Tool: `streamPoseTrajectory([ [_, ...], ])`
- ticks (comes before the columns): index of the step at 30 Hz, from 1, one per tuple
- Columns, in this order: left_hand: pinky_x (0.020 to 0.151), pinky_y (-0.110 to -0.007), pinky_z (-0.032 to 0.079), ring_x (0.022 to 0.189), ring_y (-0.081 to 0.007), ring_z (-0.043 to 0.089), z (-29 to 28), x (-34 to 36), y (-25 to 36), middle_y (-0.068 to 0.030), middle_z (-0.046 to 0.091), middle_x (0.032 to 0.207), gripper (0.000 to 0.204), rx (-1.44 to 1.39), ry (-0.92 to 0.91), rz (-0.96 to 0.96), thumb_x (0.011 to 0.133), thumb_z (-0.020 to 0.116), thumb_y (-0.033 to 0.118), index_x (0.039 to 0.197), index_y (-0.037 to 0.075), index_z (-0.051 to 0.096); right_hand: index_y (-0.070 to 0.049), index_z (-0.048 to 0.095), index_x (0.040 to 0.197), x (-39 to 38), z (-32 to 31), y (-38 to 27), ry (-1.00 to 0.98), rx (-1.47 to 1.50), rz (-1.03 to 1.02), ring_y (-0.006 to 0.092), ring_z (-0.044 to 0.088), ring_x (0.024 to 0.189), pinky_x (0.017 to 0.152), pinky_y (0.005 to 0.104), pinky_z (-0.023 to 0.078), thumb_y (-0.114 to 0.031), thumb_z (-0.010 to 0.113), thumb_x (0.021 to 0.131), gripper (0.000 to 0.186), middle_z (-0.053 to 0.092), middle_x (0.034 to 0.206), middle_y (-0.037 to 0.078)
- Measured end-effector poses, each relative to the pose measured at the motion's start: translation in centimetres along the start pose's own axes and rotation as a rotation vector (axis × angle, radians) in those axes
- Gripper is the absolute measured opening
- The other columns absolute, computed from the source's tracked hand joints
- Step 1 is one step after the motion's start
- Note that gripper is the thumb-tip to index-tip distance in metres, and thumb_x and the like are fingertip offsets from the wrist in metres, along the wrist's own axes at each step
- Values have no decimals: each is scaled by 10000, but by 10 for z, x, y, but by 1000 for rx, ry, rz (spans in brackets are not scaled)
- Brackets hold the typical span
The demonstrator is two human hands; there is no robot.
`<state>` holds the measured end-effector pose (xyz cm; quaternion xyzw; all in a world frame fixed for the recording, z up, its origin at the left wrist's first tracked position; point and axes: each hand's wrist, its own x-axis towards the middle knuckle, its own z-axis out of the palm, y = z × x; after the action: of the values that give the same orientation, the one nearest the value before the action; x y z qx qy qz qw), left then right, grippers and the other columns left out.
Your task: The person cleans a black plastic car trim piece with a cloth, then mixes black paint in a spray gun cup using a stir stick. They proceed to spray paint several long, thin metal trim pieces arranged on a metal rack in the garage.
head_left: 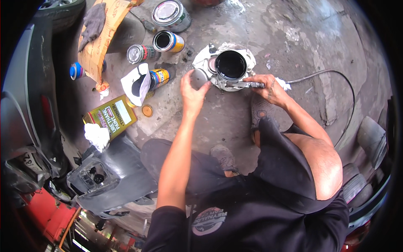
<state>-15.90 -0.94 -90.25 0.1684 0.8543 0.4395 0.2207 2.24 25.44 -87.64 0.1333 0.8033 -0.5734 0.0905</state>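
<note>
My left hand [194, 90] pinches a round grey lid [200, 78] by its rim, just left of an open cup [231, 65] of black paint. My right hand [268, 87] grips what looks like a metal spray gun [247, 84] at the cup's near right side. How the gun joins the cup is hard to make out. Crumpled white sheeting [245, 51] lies beneath and around the cup. A small round pinkish piece [212, 64] sits at the cup's left, partly covered by it.
Left of the cup stand an open can of dark paint [163, 41], a large lidded can [168, 16], a grey-topped can [135, 54] and a yellow thinner tin [121, 110]. A dark hose [336, 71] curves across the floor at right. Tyres [372, 136] lie far right; a grey bumper [121, 168] lies lower left.
</note>
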Motion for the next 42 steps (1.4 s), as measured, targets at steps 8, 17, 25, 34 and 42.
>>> streamPoseTrajectory([
  [8,1046,-454,493,1244,-305,615,-58,-3,129,-156,619,1406,703,-196,-64,270,763,921,167,1401,45,652,-21,740,1279,2,-10,-21,71,-43,-150,357,757,1075,909,422,584,52,735,803,481,773,1153,205],
  [17,1092,-500,427,1260,-392,561,-103,-27,305,-199,592,1419,711,365,-28,602,701,946,191,1351,68,687,-19,755,1253,-26,-69,-165,59,-104,-118,397,738,1076,939,449,591,25,725,850,406,770,1155,214],
  [25,1110,-534,383,1301,-416,514,-199,-97,469,-228,541,1458,624,295,0,553,750,913,188,1314,33,697,-7,737,1233,-108,-117,-347,139,-70,-182,421,732,992,845,474,586,16,704,829,405,758,1042,209],
  [34,1168,-512,436,1456,-471,469,-357,-225,603,-284,433,1601,674,235,-5,494,845,847,57,1481,55,626,-53,727,1299,-202,-115,-567,57,-182,-237,396,723,968,818,471,589,80,676,770,547,745,1048,171],
  [42,1181,-514,437,1464,-509,458,-450,-345,653,-322,401,1612,698,244,149,442,867,797,-16,1527,56,581,-46,722,1315,-260,-81,-690,-44,-246,-322,415,723,908,787,472,591,63,689,785,542,734,1017,179],
])
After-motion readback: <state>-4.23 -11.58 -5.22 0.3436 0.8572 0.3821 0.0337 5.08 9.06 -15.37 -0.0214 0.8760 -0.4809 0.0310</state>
